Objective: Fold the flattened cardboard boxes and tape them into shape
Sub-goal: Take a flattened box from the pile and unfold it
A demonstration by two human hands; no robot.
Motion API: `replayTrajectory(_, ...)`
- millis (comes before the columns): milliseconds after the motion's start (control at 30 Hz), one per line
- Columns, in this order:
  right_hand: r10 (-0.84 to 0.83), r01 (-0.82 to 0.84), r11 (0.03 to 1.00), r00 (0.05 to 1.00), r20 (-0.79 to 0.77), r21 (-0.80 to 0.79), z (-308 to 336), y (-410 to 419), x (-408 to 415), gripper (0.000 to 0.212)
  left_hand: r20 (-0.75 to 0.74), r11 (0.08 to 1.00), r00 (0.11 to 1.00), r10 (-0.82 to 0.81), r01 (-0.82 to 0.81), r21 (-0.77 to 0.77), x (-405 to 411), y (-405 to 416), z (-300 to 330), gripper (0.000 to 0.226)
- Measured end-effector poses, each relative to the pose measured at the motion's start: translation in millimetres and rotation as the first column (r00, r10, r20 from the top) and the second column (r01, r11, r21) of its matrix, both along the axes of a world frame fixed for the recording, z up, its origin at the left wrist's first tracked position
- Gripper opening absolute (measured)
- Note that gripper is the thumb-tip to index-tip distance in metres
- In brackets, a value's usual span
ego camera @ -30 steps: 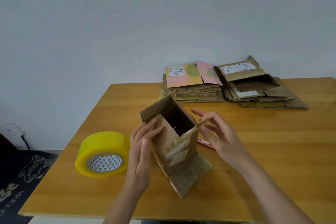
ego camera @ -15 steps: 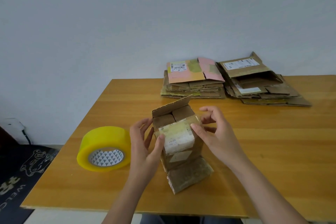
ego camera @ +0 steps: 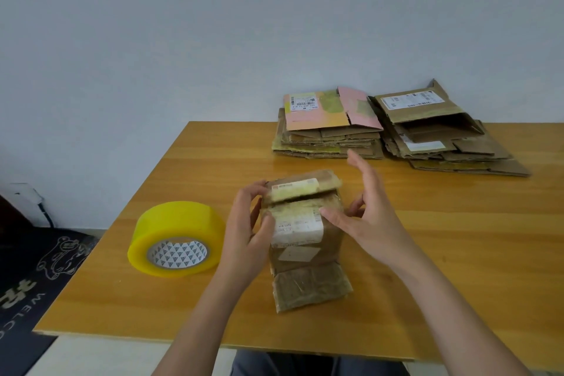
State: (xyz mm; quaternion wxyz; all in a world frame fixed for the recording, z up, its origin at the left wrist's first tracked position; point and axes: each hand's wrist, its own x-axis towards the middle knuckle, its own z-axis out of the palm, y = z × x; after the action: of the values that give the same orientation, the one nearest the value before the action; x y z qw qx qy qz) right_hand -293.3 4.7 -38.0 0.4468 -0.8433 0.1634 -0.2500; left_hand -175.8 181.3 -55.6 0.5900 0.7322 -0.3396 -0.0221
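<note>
Nearest me, my left hand (ego camera: 247, 235) grips the left side of the small cardboard box (ego camera: 305, 232) that stands upright on the table (ego camera: 457, 253), thumb laid on its near top flap and fingers curled round its far corner. My right hand (ego camera: 363, 217) is on the other side: the thumb presses the near flap flat while the fingers are spread and lifted off the box, holding nothing. The two top flaps are folded down and almost meet across the box, though the far one sits a little raised. No fresh tape crosses that seam as far as I can see, so I judge this box shaped but not yet sealed.

Just left of the box lies the yellow tape roll (ego camera: 177, 238) on its side, untouched.

Farther back, near the wall, two stacks of flattened boxes wait: the left stack (ego camera: 329, 131) topped by a pink and yellow sheet, and the right stack (ego camera: 442, 137) beside it. By my reckoning most of the job is still ahead, since both piles stand unfolded.
</note>
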Motion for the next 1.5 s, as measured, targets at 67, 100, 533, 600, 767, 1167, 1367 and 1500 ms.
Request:
replayTrajectory(67,0.051,-0.051,0.998,0.999,0.014,0.021,1,0,1,0.077,0.059,0.998,0.998,0.036,-0.039,0.049,0,-1,-2,0.022)
replayTrajectory(100,0.083,-0.083,0.996,0.997,0.005,0.032,-1,0,2,0.068,0.082,0.997,0.995,0.051,-0.056,0.060,0,-2,-3,0.022)
replayTrajectory(533,0.121,-0.123,0.979,0.992,0.022,0.163,-18,15,2,0.047,-0.043,0.990,0.999,-0.018,0.024,0.142,-14,-12,-7,0.063)
replayTrajectory(600,0.113,-0.118,0.976,0.993,0.041,0.182,-19,16,1,0.047,-0.021,0.987,1.000,-0.004,0.007,0.161,-13,-11,-7,0.065)
replayTrajectory(767,0.075,-0.083,0.992,0.994,0.081,0.090,-23,25,1,0.047,0.097,0.967,0.994,0.051,-0.073,0.243,-8,-5,-7,0.066)
replayTrajectory(1167,0.073,-0.075,0.997,0.994,0.080,0.017,-20,23,-2,0.044,0.091,0.971,0.993,0.074,-0.092,0.221,-4,-6,-6,0.046)
replayTrajectory(1367,-0.250,0.249,0.968,0.966,-0.061,-0.028,-41,-16,-3,0.026,0.050,0.979,0.990,0.135,-0.141,0.149,-7,-2,-9,0.045)
replayTrajectory(1500,-0.287,0.166,0.929,0.886,-0.363,-0.330,-58,-34,-2,0.021,0.044,0.982,0.989,0.142,-0.146,0.121,-8,0,-10,0.045)
